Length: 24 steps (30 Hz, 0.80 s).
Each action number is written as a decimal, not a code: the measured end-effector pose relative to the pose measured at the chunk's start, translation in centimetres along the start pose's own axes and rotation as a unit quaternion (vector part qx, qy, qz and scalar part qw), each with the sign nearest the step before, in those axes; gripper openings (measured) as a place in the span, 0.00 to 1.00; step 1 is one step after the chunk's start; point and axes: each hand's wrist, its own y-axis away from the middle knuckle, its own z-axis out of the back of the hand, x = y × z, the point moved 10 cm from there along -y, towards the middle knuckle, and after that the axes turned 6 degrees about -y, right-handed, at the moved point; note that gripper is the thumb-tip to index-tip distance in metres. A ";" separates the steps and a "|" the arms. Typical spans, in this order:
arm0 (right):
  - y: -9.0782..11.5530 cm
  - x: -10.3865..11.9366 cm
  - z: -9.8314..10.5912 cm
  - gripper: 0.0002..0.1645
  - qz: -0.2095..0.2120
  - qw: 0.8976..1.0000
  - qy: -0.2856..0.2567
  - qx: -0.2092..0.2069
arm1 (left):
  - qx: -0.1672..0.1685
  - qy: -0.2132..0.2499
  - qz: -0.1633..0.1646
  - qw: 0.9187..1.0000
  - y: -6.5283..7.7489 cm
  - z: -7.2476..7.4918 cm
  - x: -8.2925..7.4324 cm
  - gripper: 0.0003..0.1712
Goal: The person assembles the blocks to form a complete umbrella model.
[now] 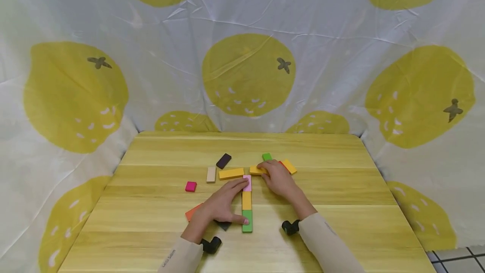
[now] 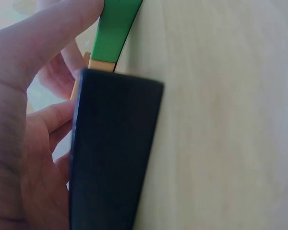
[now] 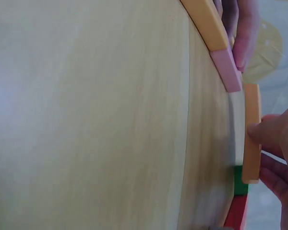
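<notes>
A straight row lies mid-table: a pink block (image 1: 247, 185), a yellow block (image 1: 246, 201) and a green block (image 1: 247, 226), end to end. My left hand (image 1: 222, 202) spans this row from its left side, fingertips touching the pink block and thumb touching the green one. Under that hand a dark block (image 2: 115, 153) is partly hidden. Beyond the row, my right hand (image 1: 279, 178) pinches another yellow block (image 3: 252, 134) between thumb and fingers. In the right wrist view this block appears raised off the table. One more yellow block (image 1: 231, 174) lies just left of the row's far end.
Near the right hand lie a green block (image 1: 267, 156), a yellow block (image 1: 289, 167) and a partly covered red block (image 1: 282, 163). Leftward are a dark block (image 1: 224, 161), a beige block (image 1: 211, 175), a pinkish-red block (image 1: 191, 186) and an orange block (image 1: 192, 212). A lemon-print cloth (image 1: 242, 20) surrounds the table.
</notes>
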 end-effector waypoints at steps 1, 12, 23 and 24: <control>-0.2 0.1 -0.2 0.16 -0.002 1.000 0.000 0.004 | 0.002 0.001 0.002 1.000 0.0 0.0 0.1 0.69; -1.6 0.2 -1.6 0.16 -0.016 0.999 0.023 0.036 | -0.003 0.001 0.000 1.000 0.0 0.0 0.1 0.69; -1.5 0.7 -1.8 0.12 0.009 1.000 0.013 0.017 | -0.005 0.006 -0.001 1.000 0.0 0.1 0.0 0.69; -1.4 0.7 -1.8 0.12 0.009 1.000 0.011 0.017 | -0.006 0.007 -0.001 1.000 0.0 0.1 0.0 0.69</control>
